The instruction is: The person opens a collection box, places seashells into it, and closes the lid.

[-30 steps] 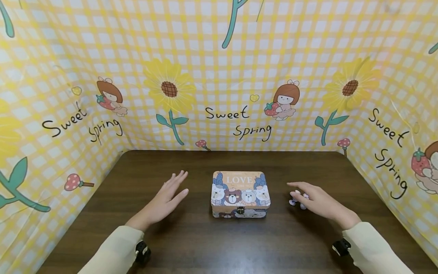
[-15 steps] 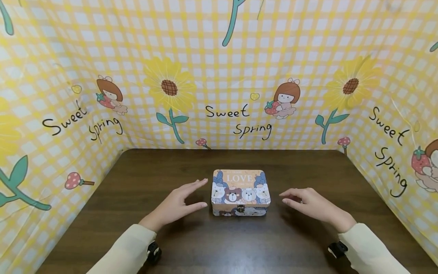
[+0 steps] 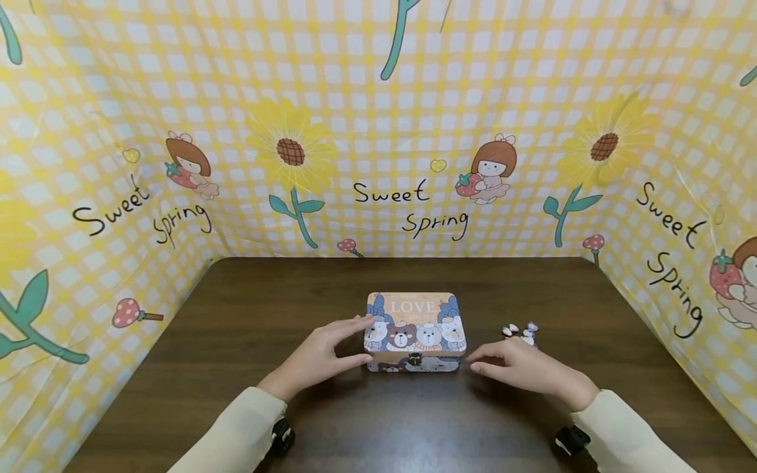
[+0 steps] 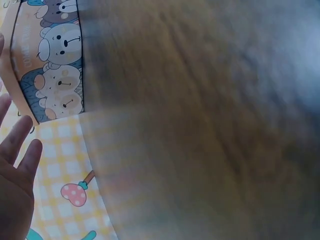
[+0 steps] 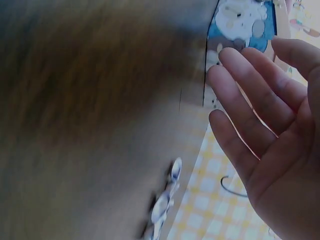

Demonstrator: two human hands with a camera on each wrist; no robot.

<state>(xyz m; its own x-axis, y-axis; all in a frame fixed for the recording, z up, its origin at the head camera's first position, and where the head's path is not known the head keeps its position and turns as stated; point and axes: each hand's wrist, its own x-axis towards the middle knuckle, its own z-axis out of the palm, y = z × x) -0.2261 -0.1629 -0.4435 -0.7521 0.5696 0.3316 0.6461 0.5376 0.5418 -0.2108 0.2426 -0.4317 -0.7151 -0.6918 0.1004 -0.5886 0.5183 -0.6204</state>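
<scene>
A rectangular tin box (image 3: 415,328) with "LOVE" and cartoon bears on its lid stands on the brown table, its lid down and a small clasp (image 3: 416,359) at the front. My left hand (image 3: 316,360) is at the box's left side, fingers extended and fingertips at its edge; whether they touch it I cannot tell. At the right front corner is my right hand (image 3: 535,369), fingers relaxed and slightly bent, with nothing in its palm in the right wrist view. Behind it lie several small shiny whitish-purple pieces (image 3: 510,330), partly hidden by the hand.
The dark wooden table (image 3: 284,282) reaches back to a yellow checked cloth (image 3: 378,131) with printed flowers and figures, which hangs round the back and both sides.
Both hands have moved inward to the two sides of the box. The right hand has come away from the small pieces, baring more of them. The box stays in place.
</scene>
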